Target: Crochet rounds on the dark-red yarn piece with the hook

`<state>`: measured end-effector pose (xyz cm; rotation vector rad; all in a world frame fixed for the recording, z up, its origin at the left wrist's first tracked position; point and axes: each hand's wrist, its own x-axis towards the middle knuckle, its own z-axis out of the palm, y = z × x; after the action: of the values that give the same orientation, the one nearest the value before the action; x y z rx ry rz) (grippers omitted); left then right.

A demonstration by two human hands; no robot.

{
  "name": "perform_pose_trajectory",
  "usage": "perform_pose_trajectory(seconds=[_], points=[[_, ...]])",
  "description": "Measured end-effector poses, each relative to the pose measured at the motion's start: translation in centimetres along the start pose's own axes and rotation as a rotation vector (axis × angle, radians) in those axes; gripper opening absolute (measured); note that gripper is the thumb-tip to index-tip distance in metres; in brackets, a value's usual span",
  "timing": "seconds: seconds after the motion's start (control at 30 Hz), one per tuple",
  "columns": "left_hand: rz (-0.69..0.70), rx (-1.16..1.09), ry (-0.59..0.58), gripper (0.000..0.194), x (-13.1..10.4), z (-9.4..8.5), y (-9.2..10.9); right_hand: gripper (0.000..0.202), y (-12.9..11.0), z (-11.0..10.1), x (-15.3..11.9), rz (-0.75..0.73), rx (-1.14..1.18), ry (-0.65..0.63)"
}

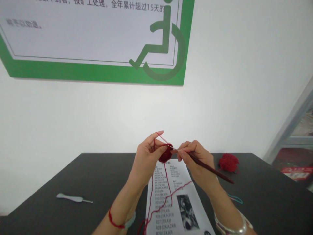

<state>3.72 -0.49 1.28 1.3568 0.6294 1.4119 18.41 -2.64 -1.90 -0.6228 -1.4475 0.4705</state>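
My left hand [151, 153] pinches a small dark red crochet piece [166, 154] between thumb and fingers. Red yarn [161, 135] runs over its raised index finger to the piece. In my right hand [197, 156] is a crochet hook [211, 168] with a dark brown handle, and its metal tip meets the piece's upper edge. A loose tail and a longer strand of yarn [167, 179] hang from the work over a printed pattern sheet [160, 217] on the table below.
A ball of red yarn [229, 162] lies at the back right of the dark table [97, 176]. On the left is a second crochet hook [74, 198] with a pale handle. A turquoise loop [236, 198] lies beside my right forearm. A green-framed sign [97, 72] hangs on the white wall.
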Motion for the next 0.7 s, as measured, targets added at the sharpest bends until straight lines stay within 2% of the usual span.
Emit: perform_pose_trajectory(seconds=[0.23, 0.43, 0.57, 0.63, 0.7], points=[[0.027, 0.059, -0.018, 0.049, 0.03, -0.21, -0.05, 0.016, 0.46, -0.06, 0.17, -0.034, -0.033, -0.020], [0.088, 0.209, -0.010, 0.053, 0.14, -0.52, -0.36, 0.016, 0.69, 0.30, -0.13, -0.212, -0.249, -0.014], [0.135, 0.332, 0.017, 0.052, 0.23, -0.56, -0.48, 0.016, 0.51, 0.11, -0.16, -0.289, -0.302, -0.066], [0.170, 0.387, 0.021, 0.050, 0.19, -0.50, -0.46, 0.016, 0.24, 0.22, -0.18, -0.279, -0.294, -0.072], [0.197, 0.415, 0.023, 0.048, 0.11, -0.45, -0.39, 0.016, 0.03, 0.59, -0.24, -0.200, -0.223, -0.019]])
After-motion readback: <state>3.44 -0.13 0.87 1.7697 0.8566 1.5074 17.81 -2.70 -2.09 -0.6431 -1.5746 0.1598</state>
